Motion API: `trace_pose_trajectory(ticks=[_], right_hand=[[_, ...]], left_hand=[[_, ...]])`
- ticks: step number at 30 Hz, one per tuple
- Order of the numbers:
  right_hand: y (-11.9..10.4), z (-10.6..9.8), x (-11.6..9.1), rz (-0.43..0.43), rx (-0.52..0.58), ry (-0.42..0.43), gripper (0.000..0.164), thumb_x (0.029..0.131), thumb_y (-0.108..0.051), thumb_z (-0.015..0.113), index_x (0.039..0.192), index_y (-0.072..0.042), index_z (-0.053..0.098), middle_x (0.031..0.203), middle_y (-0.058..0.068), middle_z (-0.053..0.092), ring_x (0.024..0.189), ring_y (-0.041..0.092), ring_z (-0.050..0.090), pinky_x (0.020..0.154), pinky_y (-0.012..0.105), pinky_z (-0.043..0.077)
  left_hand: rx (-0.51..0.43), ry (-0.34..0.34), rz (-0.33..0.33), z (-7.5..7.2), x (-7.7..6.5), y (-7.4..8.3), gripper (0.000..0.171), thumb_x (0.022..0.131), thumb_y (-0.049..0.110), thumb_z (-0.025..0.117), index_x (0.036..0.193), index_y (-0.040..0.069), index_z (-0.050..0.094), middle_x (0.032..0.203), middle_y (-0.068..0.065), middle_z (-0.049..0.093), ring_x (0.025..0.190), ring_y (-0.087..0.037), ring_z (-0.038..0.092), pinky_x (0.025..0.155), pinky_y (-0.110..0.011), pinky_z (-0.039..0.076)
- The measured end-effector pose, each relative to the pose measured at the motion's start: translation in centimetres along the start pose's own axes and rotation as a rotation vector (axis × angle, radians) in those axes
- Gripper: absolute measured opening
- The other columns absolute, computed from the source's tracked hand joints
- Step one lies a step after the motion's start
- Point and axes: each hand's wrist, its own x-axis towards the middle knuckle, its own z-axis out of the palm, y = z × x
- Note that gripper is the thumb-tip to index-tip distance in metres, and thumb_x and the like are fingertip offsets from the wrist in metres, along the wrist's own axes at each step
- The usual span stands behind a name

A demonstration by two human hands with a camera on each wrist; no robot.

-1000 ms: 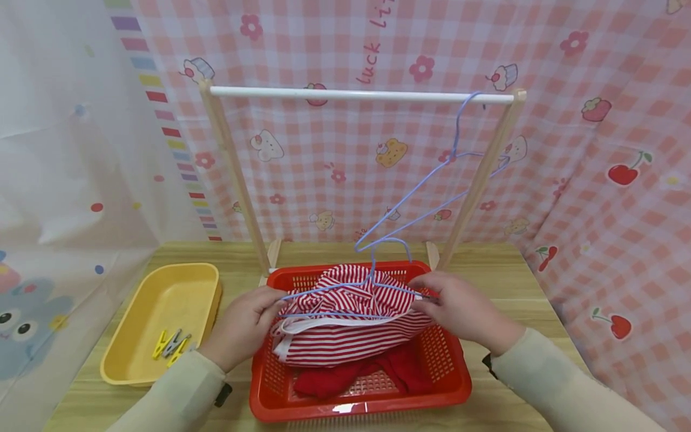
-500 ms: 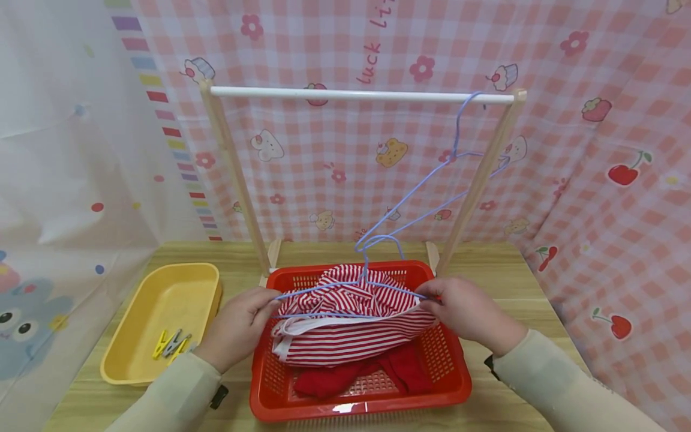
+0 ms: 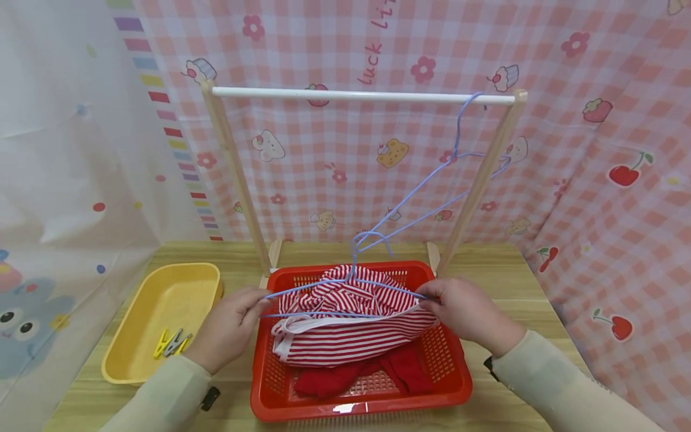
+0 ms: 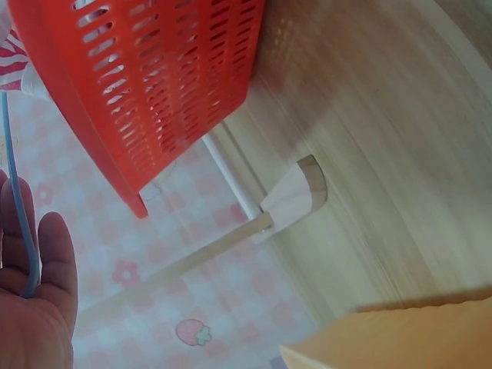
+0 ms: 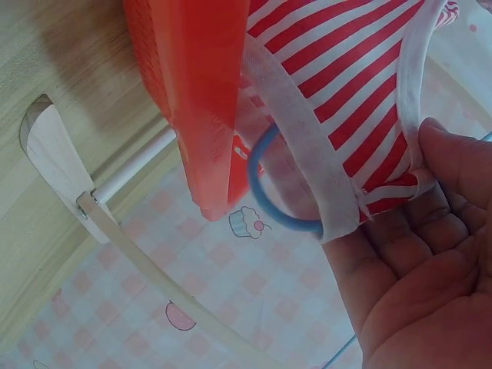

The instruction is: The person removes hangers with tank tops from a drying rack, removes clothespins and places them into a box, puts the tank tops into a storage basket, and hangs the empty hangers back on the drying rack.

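Note:
A blue wire clothes hanger (image 3: 353, 277) lies across a red-and-white striped top (image 3: 351, 342) with white trim. My left hand (image 3: 228, 324) grips the hanger's left end, its wire crossing the fingers (image 4: 55, 254) in the left wrist view. At the other side, my right hand (image 3: 466, 312) pinches the top's cloth by the hanger's right end. In the right wrist view, a rounded end of the hanger (image 5: 265, 184) shows through a white-edged opening of the striped top (image 5: 346, 84). The top is bunched in a red basket (image 3: 360, 410).
Dark red cloth (image 3: 329, 383) lies under the top in the basket. A drying rack with a white bar (image 3: 335, 94) stands behind, a second blue hanger (image 3: 415, 187) hooked on its right part. Left stands a yellow tray (image 3: 121, 342) with several yellow and grey clothespins (image 3: 171, 344).
The hanger has slid left, its hook moving left and up a little, with my left hand drawing outward. My right hand has barely moved and keeps hold of the cloth.

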Motion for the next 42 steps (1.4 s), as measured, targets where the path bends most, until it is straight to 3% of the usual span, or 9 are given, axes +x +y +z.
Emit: trace_pose_trajectory(ticks=[9,22,30,42], right_hand=[[0.1,0.2,0.0,-0.018,-0.007,0.021,0.011,0.094,-0.01,0.076,0.104,-0.009,0.081,0.091,-0.003,0.078,0.078,0.007,0.065,0.076,0.037,0.059],[0.0,0.4,0.0,-0.001,-0.001,0.002,0.013,0.095,-0.009,0.075,0.106,-0.008,0.081,0.094,-0.001,0.079,0.081,0.01,0.067,0.078,0.039,0.059],[0.2,0.7,0.0,0.002,-0.01,0.01,0.012,0.094,-0.011,0.077,0.105,-0.011,0.082,0.092,-0.003,0.078,0.08,0.009,0.066,0.076,0.037,0.059],[0.1,1.0,0.0,0.011,0.003,-0.01,0.012,0.094,-0.012,0.077,0.105,-0.009,0.081,0.091,-0.003,0.078,0.08,0.009,0.066,0.078,0.038,0.059]], left_hand=[[0.006,0.022,-0.01,-0.5,-0.3,-0.3,0.017,0.105,0.015,0.063,0.112,0.011,0.078,0.108,-0.002,0.075,0.103,-0.024,0.073,0.093,-0.053,0.061],[0.029,0.072,-0.009,-1.1,-0.5,-0.8,0.016,0.104,0.013,0.064,0.111,0.014,0.079,0.097,0.003,0.073,0.087,-0.012,0.066,0.08,-0.041,0.06],[0.013,0.037,-0.078,-1.6,-0.7,-1.2,0.017,0.106,0.013,0.061,0.112,0.012,0.077,0.103,-0.002,0.075,0.093,-0.019,0.07,0.085,-0.049,0.061],[0.031,0.051,-0.078,-2.2,-1.1,-1.9,0.016,0.105,0.01,0.061,0.106,0.014,0.076,0.102,0.0,0.074,0.094,-0.017,0.068,0.087,-0.047,0.061]])
